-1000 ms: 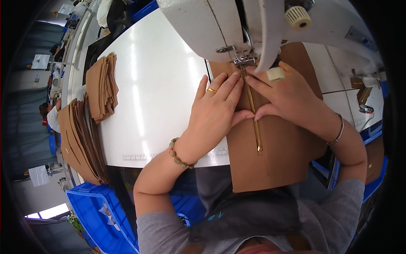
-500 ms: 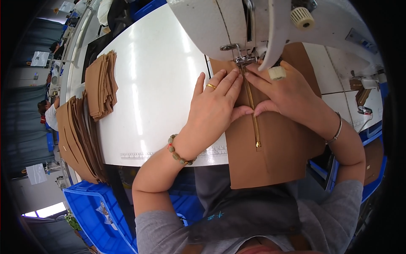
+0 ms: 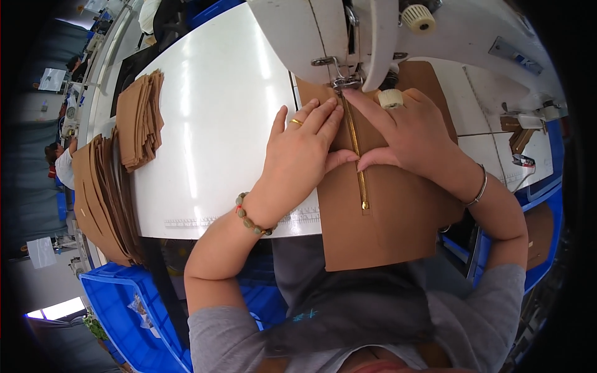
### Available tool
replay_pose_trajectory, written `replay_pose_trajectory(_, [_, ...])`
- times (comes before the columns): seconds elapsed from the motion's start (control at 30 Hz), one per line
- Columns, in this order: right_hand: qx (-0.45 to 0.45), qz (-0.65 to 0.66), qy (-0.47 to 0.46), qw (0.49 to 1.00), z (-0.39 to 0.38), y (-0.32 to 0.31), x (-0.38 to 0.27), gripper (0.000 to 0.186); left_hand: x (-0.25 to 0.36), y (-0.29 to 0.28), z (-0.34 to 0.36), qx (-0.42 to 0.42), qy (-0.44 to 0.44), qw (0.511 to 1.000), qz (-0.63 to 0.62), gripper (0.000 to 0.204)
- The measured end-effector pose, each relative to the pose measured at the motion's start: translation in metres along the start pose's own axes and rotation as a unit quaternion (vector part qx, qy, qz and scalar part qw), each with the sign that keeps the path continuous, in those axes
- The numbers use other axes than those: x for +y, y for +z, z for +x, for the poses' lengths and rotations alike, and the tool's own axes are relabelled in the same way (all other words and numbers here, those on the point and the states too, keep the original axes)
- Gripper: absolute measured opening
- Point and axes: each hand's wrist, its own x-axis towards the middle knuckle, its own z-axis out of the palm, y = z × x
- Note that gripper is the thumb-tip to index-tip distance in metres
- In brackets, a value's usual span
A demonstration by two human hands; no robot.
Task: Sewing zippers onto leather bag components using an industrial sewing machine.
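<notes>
Zipper (image 3: 362, 184) stitching, apparently: flat left hand (image 3: 301, 146) and wide-spread right hand (image 3: 415, 133) lay on the brown panel (image 3: 385, 233) overhanging the desk's (image 3: 211, 137) near edge; straight feeding seemed needed next.

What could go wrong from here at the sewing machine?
1. The right hand has its index fingertip right by the machine's foot; it might get nipped.
2. The gold zipper runs up close to the foot; drifting cloth could put teeth under the needle.
3. The brown panel overhangs the table; that might tug it askew.
</notes>
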Motion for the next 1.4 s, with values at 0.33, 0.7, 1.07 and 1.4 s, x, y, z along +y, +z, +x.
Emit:
replay_pose_trajectory(0.33, [-0.057, 0.105, -0.023, 0.993, -0.031, -0.037, -0.044, 0.09, 0.0, 0.002, -0.013, 0.019, -0.003, 0.999, -0.05, 0.069])
replay_pose_trajectory(0.7, [-0.103, 0.15, 0.047, 0.982, -0.089, -0.047, -0.112, 0.05, 0.021, -0.022, -0.082, 0.102, -0.12, 0.971, -0.181, 0.04])
replay_pose_trajectory(1.07, [-0.118, 0.507, 0.21, 0.827, -0.08, -0.069, -0.088, 0.043, 0.044, -0.014, -0.085, 0.133, 0.06, 0.97, -0.196, 0.029])
replay_pose_trajectory(1.4, [-0.108, 0.521, 0.215, 0.819, -0.087, -0.067, -0.088, 0.044, 0.051, -0.008, -0.083, 0.163, 0.096, 0.975, -0.118, 0.028])
